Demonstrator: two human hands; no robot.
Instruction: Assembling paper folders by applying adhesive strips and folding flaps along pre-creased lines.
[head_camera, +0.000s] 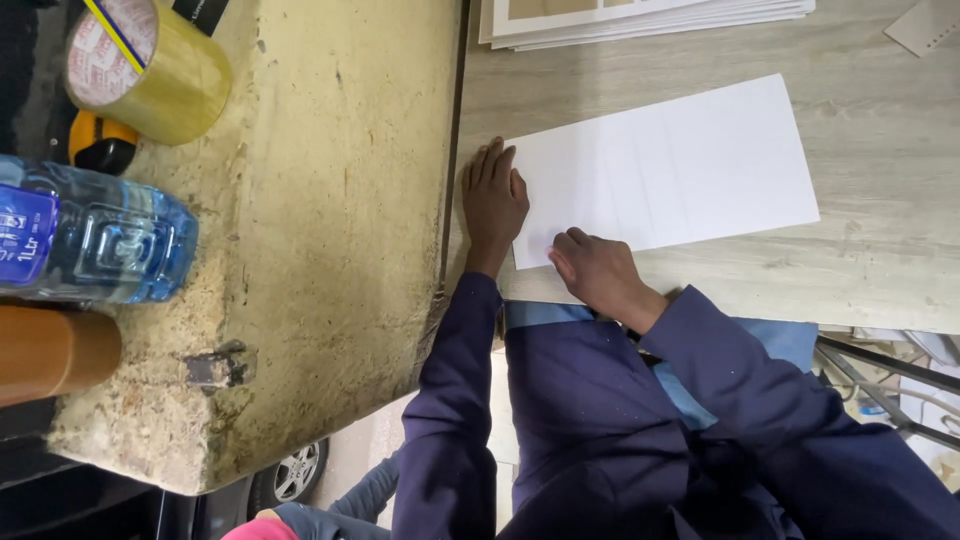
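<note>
A white creased card sheet (670, 165) lies flat on the pale wood-grain table (880, 260). My left hand (493, 197) rests flat on the table, its fingers together against the sheet's left edge. My right hand (597, 272) is at the sheet's near left corner, fingers curled down onto the edge and gripping it. Both arms are in dark navy sleeves.
A rough beige slab (330, 230) adjoins the table on the left and carries a roll of clear tape (145, 65), a blue water bottle (90, 235), a yellow-and-black tool (100, 145) and a brown cylinder (55, 350). More stacked sheets (650, 20) lie at the far edge. A metal frame (880, 385) is at lower right.
</note>
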